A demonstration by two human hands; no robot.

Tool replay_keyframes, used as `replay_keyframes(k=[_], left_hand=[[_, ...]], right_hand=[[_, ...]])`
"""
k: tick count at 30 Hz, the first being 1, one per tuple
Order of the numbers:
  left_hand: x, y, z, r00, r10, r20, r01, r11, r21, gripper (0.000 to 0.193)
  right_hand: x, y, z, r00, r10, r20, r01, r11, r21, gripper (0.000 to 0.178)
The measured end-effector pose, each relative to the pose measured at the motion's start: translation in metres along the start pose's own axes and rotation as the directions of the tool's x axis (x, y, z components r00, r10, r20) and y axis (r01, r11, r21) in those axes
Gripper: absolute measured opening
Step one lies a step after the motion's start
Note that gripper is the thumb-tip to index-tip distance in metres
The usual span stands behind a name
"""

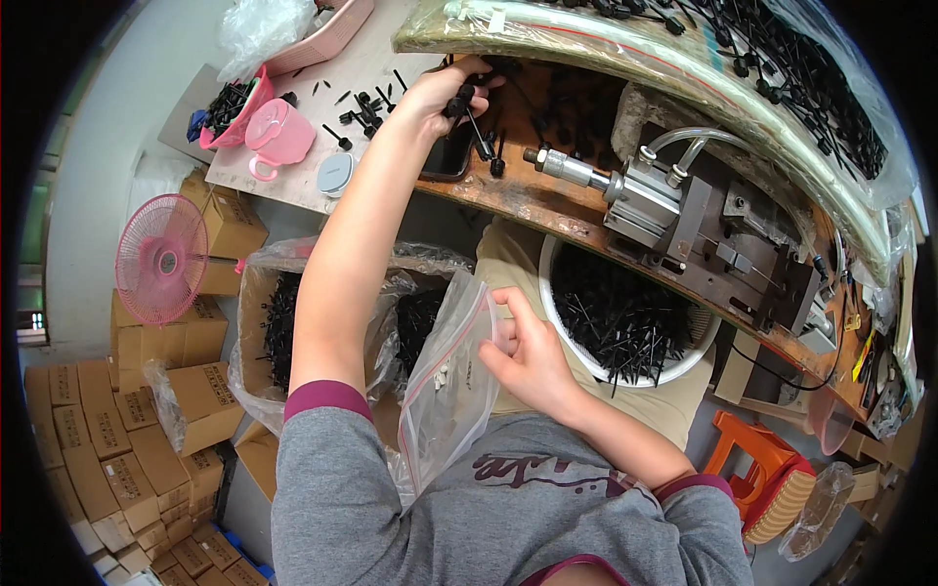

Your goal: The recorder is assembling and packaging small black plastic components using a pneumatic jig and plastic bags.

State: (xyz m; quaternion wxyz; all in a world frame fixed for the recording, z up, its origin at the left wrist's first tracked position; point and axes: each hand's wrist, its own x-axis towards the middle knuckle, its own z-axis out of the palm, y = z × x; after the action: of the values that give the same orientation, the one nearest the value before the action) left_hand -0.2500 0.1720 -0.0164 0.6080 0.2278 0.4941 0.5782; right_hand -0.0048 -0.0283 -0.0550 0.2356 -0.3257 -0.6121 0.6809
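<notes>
My left hand (451, 96) reaches far over the wooden workbench (469, 190), fingers curled around black knob-headed rods (459, 102). Other such parts lie loose on the bench beside it, and a dark phone (447, 158) is partly under the wrist. Close to my body, my right hand (531, 354) pinches the edge of a clear zip bag (459, 342). A few small white pieces (441, 376) show through the plastic. To the right of that hand stands a white tub (549, 293) full of black rod parts.
A metal clamping machine (645, 200) with a hose is fixed on the bench at right. A pink cup (280, 132) and a pink basket (256, 96) stand at left. Below are a pink fan (162, 259), stacked cartons (107, 430), a plastic-lined carton (252, 337) and an orange stool (747, 459).
</notes>
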Motion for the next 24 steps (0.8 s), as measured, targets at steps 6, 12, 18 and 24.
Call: replay_keyframes(k=[6,12,18,24], left_hand=[[0.008,-0.008,0.003,0.999,0.019,-0.044,-0.020,1.000,-0.017,0.018],[0.016,-0.014,0.010,1.000,0.031,0.000,-0.031,0.995,0.098,0.019],[-0.008,-0.010,0.004,0.999,0.026,-0.028,-0.025,0.998,0.050,0.019],[-0.037,-0.012,-0.001,0.997,0.072,-0.024,-0.068,0.991,0.113,0.027]], right_hand=[[0.002,0.002,0.004,1.000,-0.012,0.015,0.012,1.000,-0.019,0.037],[0.002,0.006,0.002,1.000,0.012,-0.016,-0.013,1.000,-0.016,0.039],[0.002,0.008,0.001,1.000,0.003,-0.019,-0.004,1.000,-0.023,0.039],[0.003,0.010,0.005,1.000,-0.004,0.001,0.004,0.999,0.040,0.037]])
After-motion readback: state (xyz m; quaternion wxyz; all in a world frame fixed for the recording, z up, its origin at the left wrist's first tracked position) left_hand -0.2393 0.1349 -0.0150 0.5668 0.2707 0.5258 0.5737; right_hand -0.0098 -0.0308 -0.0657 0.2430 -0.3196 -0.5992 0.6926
